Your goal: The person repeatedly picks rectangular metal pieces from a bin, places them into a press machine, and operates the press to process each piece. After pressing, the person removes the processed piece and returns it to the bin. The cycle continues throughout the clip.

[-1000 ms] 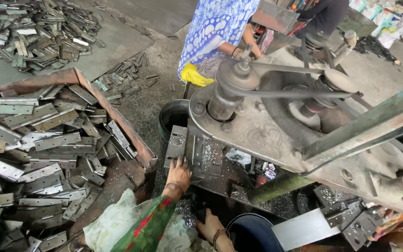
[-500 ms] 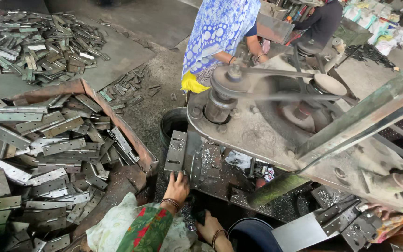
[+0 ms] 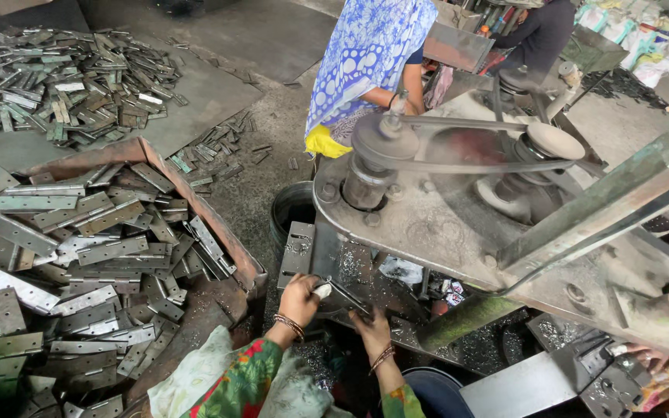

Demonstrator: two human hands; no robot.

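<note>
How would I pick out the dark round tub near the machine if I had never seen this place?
Start at the big grey belt-driven metal machine right of centre. At its left edge, on the gritty floor, stands the dark round tub, partly tucked beneath the machine. Unlike the rust-edged tray of flat metal hinges to its left, it is round, deep and black inside.

Your hinge plates: dull grey metal, some faintly shiny | your bin: rusty, rough steel | your press machine: matt, dusty, grimy metal | your sleeve: soft printed cloth | floor: rough, gritty.
</note>
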